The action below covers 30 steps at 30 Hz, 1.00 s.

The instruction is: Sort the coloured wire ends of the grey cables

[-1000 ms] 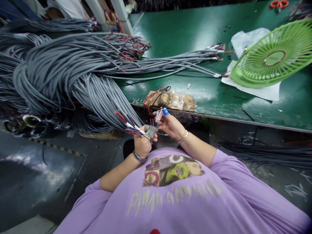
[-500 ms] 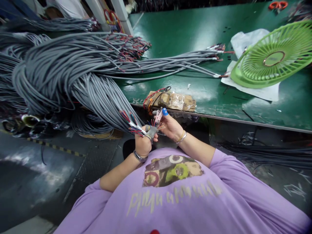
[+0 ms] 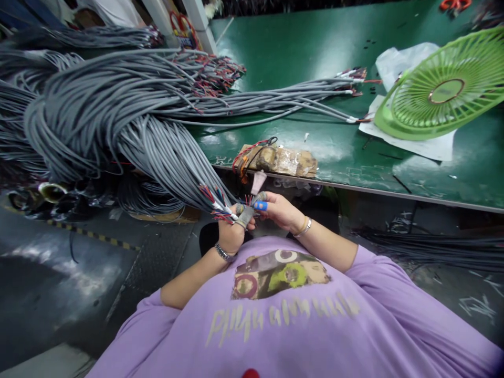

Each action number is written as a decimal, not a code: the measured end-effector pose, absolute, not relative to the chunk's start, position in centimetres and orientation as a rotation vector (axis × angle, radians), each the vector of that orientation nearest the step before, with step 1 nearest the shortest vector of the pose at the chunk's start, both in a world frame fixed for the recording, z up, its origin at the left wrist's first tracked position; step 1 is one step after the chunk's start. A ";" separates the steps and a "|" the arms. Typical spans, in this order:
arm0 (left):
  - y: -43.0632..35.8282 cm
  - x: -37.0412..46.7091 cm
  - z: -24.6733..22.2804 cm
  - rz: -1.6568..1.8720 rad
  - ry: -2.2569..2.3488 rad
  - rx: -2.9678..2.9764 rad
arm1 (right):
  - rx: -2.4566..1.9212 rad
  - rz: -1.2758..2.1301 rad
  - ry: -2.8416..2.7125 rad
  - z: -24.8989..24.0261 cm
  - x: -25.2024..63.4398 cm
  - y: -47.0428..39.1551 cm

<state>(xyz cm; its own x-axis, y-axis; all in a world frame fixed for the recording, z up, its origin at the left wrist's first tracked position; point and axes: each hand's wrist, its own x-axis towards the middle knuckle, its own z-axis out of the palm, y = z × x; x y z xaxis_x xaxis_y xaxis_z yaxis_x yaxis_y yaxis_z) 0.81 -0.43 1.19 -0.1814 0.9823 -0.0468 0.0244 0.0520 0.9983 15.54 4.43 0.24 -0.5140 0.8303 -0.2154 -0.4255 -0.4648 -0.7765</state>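
My left hand (image 3: 231,234) is closed around grey cable ends just in front of the table edge. Thin coloured wires (image 3: 224,212) with white sleeves stick out on its left side, and a grey wrapped piece (image 3: 244,216) shows on top of its fingers. My right hand (image 3: 281,211), with blue tape on the thumb, pinches at fine wire ends (image 3: 249,200) beside the left fingers; the exact grip is partly hidden. Just above the right fingertips is a pale pink piece (image 3: 258,182), below a wooden block (image 3: 289,160) wound with red and black wire.
A large pile of grey cables (image 3: 90,110) covers the left side. More cables (image 3: 275,102) stretch across the green table (image 3: 283,47). A green fan (image 3: 444,92) stands at right on white paper (image 3: 429,143). Orange-handled scissors (image 3: 454,5) lie at the far right.
My right hand has come down from the pink piece, and its taped thumb now lies against the wires by my left hand. My left hand keeps its hold.
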 end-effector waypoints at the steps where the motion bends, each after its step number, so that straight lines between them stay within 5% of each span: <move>1: -0.4 0.8 1.3 1.278 1.385 1.123 | -0.786 1.991 -0.874 0.3 15.4 4.4; 10: -0.2 -0.3 3.1 0.891 1.295 1.274 | -0.788 1.941 -1.094 1.7 15.9 4.2; 19: -0.5 0.2 1.6 1.249 1.301 0.942 | -0.841 1.902 -0.952 1.4 15.2 3.7; 30: 0.2 1.4 3.1 1.287 1.284 0.860 | -0.839 2.128 -0.687 -0.8 16.1 7.9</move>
<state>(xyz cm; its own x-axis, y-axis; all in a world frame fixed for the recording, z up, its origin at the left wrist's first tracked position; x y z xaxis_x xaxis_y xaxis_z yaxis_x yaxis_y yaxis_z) 1.38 0.22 3.07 -0.1656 0.9682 -0.1877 -0.1895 0.1556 0.9695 16.13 7.88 -0.80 -0.5160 0.7842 -0.3446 -0.4346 -0.5864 -0.6836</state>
